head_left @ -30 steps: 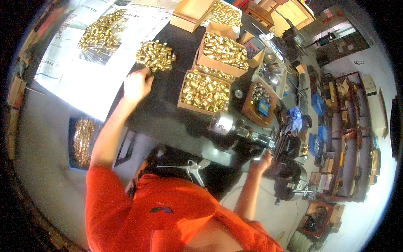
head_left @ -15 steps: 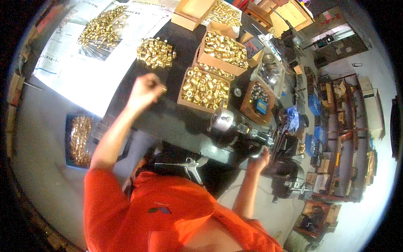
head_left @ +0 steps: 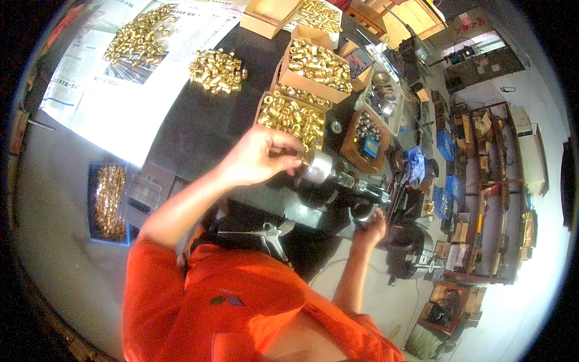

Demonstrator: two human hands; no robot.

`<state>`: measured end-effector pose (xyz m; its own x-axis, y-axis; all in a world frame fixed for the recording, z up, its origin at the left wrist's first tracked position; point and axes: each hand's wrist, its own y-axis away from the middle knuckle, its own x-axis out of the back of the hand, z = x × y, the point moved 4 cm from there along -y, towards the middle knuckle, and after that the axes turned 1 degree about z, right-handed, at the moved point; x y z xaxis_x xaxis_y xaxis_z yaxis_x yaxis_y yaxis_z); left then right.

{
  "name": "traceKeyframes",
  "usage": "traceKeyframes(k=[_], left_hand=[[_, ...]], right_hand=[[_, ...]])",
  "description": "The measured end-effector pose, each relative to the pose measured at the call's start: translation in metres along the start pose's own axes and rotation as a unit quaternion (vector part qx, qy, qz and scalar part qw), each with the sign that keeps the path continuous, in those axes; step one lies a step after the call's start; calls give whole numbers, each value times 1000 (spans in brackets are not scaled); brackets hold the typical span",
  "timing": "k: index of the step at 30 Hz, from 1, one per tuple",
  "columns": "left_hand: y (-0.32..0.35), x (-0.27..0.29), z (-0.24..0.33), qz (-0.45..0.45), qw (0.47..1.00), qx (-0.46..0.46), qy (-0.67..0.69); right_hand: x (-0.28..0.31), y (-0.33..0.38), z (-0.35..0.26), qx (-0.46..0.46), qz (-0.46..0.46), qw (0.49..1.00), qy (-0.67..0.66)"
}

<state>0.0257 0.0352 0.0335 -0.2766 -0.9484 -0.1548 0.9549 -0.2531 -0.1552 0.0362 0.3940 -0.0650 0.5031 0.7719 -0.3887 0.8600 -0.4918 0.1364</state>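
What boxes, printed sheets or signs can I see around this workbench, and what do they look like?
Open brown cardboard box of brass fittings: just beyond the left hand, rectangular.
Second open cardboard box of brass fittings: behind the first, same brown.
Empty tan cardboard box: top edge of bench.
White printed newspaper sheets: spread at far left, under a loose brass pile.
Blue plastic tray of brass parts: low at left.
Small red sign: on the back wall, upper right.
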Motion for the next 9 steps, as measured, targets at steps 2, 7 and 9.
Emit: traceKeyframes(k=[2,7,9], left_hand=[[-1,1,2,-11,1000,-2,-8],[-4,2,2,-12,999,29,-20],[-2,2,-3,-2,1000,17,-8]], right_hand=[[8,9,-13,4,-47,999,4],[-29,26,-65,11,-62,998,-1],[-48,17,-80,27,-131,991,-7]])
